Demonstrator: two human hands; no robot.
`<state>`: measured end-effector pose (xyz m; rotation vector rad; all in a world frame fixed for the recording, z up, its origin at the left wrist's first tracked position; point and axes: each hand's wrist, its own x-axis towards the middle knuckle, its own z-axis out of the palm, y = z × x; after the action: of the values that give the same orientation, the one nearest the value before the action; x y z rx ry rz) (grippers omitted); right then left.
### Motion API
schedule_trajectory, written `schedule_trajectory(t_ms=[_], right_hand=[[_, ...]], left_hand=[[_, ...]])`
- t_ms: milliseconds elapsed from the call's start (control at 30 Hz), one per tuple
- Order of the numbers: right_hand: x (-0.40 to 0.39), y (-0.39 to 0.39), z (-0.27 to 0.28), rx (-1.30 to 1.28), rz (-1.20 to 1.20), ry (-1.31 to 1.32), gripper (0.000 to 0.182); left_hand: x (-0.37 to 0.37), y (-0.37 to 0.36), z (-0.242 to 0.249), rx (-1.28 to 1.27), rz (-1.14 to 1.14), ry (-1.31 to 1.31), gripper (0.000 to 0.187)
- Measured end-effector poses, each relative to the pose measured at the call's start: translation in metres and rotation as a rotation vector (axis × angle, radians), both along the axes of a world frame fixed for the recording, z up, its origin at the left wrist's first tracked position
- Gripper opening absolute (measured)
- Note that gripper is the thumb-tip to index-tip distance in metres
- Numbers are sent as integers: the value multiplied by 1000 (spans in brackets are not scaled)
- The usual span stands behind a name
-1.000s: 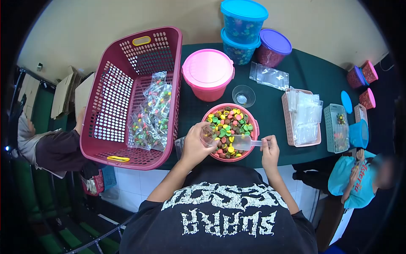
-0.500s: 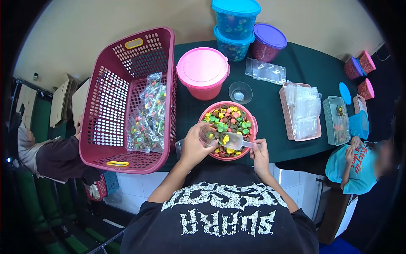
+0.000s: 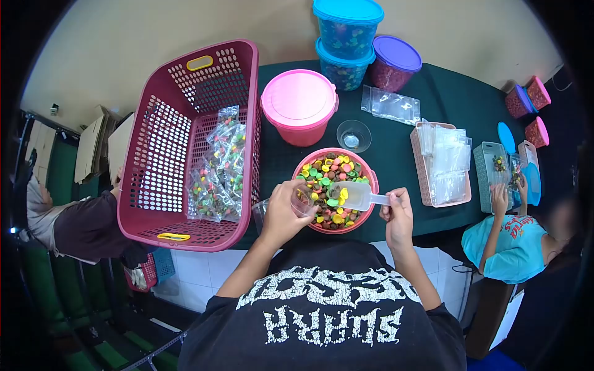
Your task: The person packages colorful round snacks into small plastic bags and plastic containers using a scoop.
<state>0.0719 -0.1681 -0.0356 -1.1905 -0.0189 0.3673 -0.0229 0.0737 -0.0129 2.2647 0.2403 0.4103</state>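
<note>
Below me stands a pink tub (image 3: 373,207) filled with small cup-shaped pieces in brown, yellow, green and pink (image 3: 328,166). My left hand (image 3: 281,213) is closed around a clear cup (image 3: 303,196) above the tub's left side; how much the cup holds is hard to make out. In my right hand (image 3: 398,213) is the handle of a clear plastic scoop (image 3: 356,196), which lies over the tub. A few yellow, green and brown pieces show at the scoop's tip, to the right of the cup.
A maroon basket (image 3: 249,154) with filled bags (image 3: 216,179) stands left. Behind the tub are a lidded pink bucket (image 3: 299,102), a glass bowl (image 3: 354,136) and blue tubs (image 3: 346,46). A basket of plastic bags (image 3: 442,164) is right; a co-worker (image 3: 507,247) handles a bag beyond.
My right hand has drawn the scoop to the right, away from the cup. My left hand stays nearly in place. The co-worker on the right has reached both hands forward over the baskets.
</note>
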Motion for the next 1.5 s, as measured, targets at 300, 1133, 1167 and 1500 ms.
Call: schedule_trajectory(t_ms=[300,1133,1167,1500], right_hand=[[1,6,37,-43,44,-122,11],[15,42,176,-453,588,-1276,23],[13,46,174,-450,591,-1278,23],[16,34,171,-428,462,-1381,27]], left_hand=[[2,-10,5,-13,-104,35,64],[12,-5,43,-1145,-879,327,79],[12,-5,48,-1144,-876,324,79],[15,-5,77,-697,-823,196,55]])
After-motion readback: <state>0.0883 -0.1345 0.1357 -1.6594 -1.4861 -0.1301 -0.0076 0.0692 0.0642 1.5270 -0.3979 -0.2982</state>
